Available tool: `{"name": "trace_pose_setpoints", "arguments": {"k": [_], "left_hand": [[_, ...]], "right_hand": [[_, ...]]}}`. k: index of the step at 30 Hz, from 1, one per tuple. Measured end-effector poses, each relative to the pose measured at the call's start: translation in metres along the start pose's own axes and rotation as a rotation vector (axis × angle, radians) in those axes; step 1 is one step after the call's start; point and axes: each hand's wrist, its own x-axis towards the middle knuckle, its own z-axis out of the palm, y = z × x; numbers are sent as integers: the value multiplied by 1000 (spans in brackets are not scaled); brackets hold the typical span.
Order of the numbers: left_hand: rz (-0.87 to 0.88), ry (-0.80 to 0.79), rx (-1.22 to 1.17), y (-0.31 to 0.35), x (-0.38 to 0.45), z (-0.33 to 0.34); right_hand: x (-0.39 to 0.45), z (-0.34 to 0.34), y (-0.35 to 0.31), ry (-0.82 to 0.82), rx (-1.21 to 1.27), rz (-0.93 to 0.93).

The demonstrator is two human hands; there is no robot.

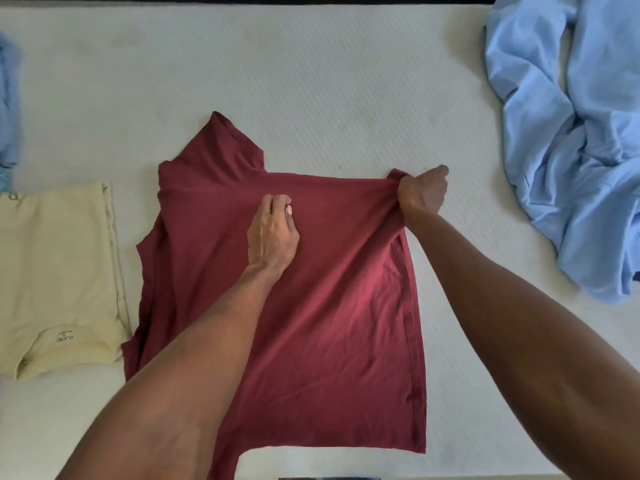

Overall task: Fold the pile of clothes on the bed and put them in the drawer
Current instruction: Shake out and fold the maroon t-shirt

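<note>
On the bed point(311, 81), I am pinching the maroon T-shirt point(311, 323) mid-fold with my left hand point(273, 233), my right hand point(422, 192) gripping its corner, keeping edges aligned

Maroon shirt point(311, 306) flat on bed point(311, 81); right hand point(420, 192) grips far corner, left hand point(272, 233) pinches middle.

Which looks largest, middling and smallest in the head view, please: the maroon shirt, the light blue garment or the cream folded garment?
1. maroon shirt, though it lies nearest the camera.
2. light blue garment, crumpled and cut off by the frame edge, so its rank is unsure.
3. cream folded garment, also partly cut off.
</note>
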Motion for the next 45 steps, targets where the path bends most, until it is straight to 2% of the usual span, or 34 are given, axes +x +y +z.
{"name": "trace_pose_setpoints", "arguments": {"k": [2,4,5,7,9,11,13,15,17,19,20,22,26,27,29,31,32,35,38,40,43,45], "left_hand": [[1,51,67,-14,15,-5],[12,55,163,-28,36,-15],[18,36,218,-35,48,-21],[36,-55,325,-41,72,-32],[85,-177,418,-44,96,-39],[192,-259,496,-49,113,-41],[241,-226,524,-53,124,-43],[180,-132,519,-54,128,-48],[85,-37,520,-51,129,-53],[-20,-31,491,-44,129,-57],[-84,-47,450,-40,129,-56],[-210,-56,367,-32,129,-51],[-381,-5,245,-18,120,-40],[-413,15,201,-14,117,-39],[-462,69,95,-8,108,-35],[-397,112,3,-2,87,-25],[-310,109,-19,3,69,-15],[-8,30,52,22,-4,15],[242,-18,87,50,-90,35],[270,-64,79,64,-143,40],[279,-165,104,65,-205,41],[298,-243,136,57,-240,38]], "right_hand": [[-1,6,3,70,-256,-333],[-3,16,9,-46,-414,-747],[-5,21,12,-139,-467,-884],[-5,23,18,-230,-554,-1006],[2,18,24,-198,-628,-1053],[12,9,29,-180,-672,-1038],[22,-3,30,-207,-603,-964],[23,-12,21,-241,-376,-828],[21,-15,5,-298,-130,-576],[23,-12,-6,-331,36,-372],[24,-9,-8,-318,43,-325],[26,-3,-8,-229,-85,-362],[32,3,0,-70,-427,-615],[36,2,1,-44,-410,-590],[40,-1,1,45,-193,-381],[37,-10,12,128,64,-179],[28,-17,24,137,96,-162],[-24,-32,80,20,21,-270],[-88,-48,156,-67,-165,-498],[-119,-56,204,-69,-240,-530],[-160,-72,245,-4,-153,-383],[-184,-83,266,1,-201,-306]]}}
